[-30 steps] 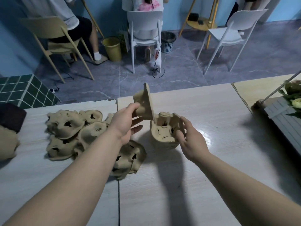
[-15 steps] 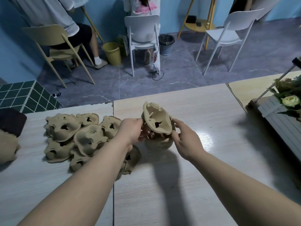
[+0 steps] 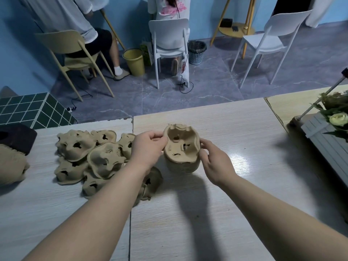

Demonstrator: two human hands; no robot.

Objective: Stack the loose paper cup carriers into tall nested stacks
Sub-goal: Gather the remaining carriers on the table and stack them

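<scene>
Two forearms enter from the lower edge of the head view, each ending in a hand. Both forearms are bare along their full visible length; no sleeve edge or cuff shows. The left hand [image 3: 148, 147] carries no glove, ring or bracelet. The right hand [image 3: 216, 162] is likewise ungloved, with no ring on the visible fingers [image 3: 204, 143] and no watch or band at the wrist. Fingernails, where they show, are short and unpainted. No other part of the person's body or clothing is in view.
</scene>
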